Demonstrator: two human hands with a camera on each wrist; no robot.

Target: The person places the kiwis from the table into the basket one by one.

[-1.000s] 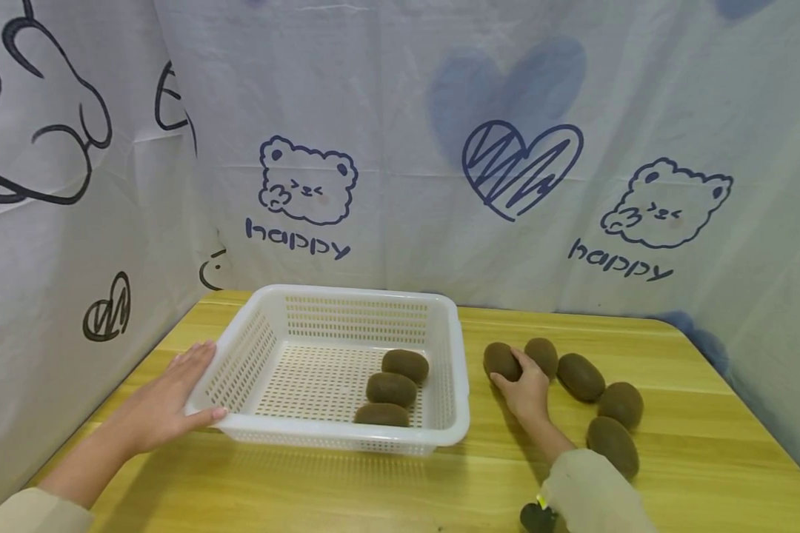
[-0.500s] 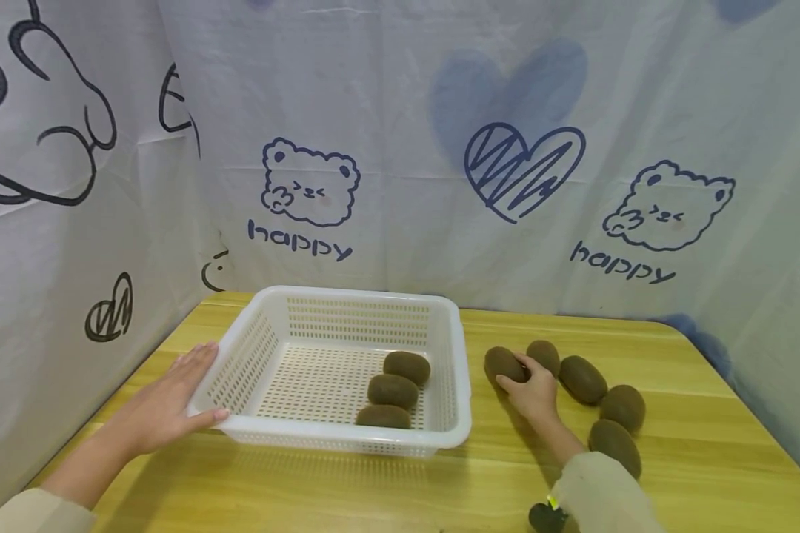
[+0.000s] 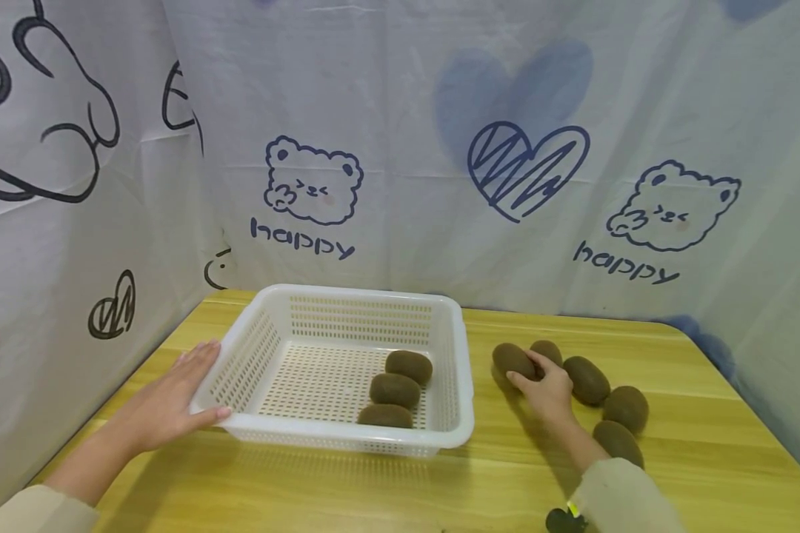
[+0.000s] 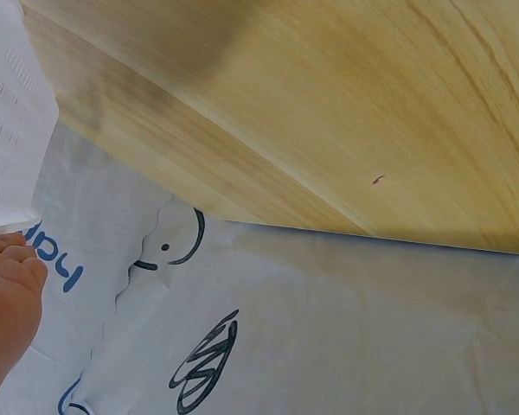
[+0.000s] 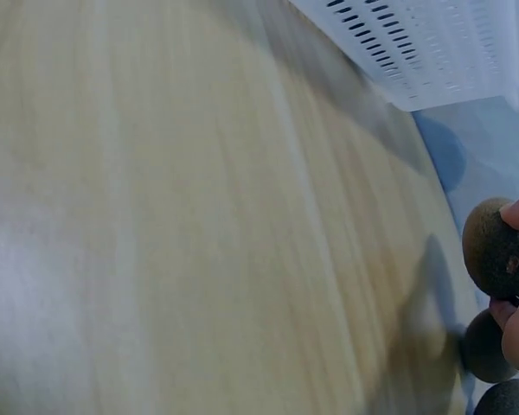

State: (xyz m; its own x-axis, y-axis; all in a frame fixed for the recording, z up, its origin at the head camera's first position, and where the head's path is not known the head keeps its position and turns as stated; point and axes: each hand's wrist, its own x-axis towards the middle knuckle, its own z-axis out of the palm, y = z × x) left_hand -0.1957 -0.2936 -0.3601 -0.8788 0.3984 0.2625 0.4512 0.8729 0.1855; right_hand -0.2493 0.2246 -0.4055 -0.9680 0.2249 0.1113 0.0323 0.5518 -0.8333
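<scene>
My right hand (image 3: 548,391) pinches a brown kiwi (image 3: 512,361) between thumb and fingers, to the right of the basket. The right wrist view shows that kiwi (image 5: 495,249) at the right edge, with the hand partly cut off. A white perforated plastic basket (image 3: 347,431) stands left of centre with three kiwis (image 3: 395,390) lying in a row at its right side. My left hand (image 3: 167,403) rests against the basket's front left corner, fingers extended along the left rim and thumb at the front rim. In the left wrist view only part of that hand (image 4: 10,294) shows.
Several more kiwis (image 3: 587,380) lie in a curved line on the wooden table (image 3: 347,492) behind and right of my right hand. A dark object (image 3: 564,520) shows beneath the right sleeve. Printed white cloth (image 3: 400,222) hangs behind and along the left side.
My right hand has shifted slightly to the right, still gripping its kiwi, which has moved a little the same way. The left hand and basket hold their places; the head view has drifted slightly.
</scene>
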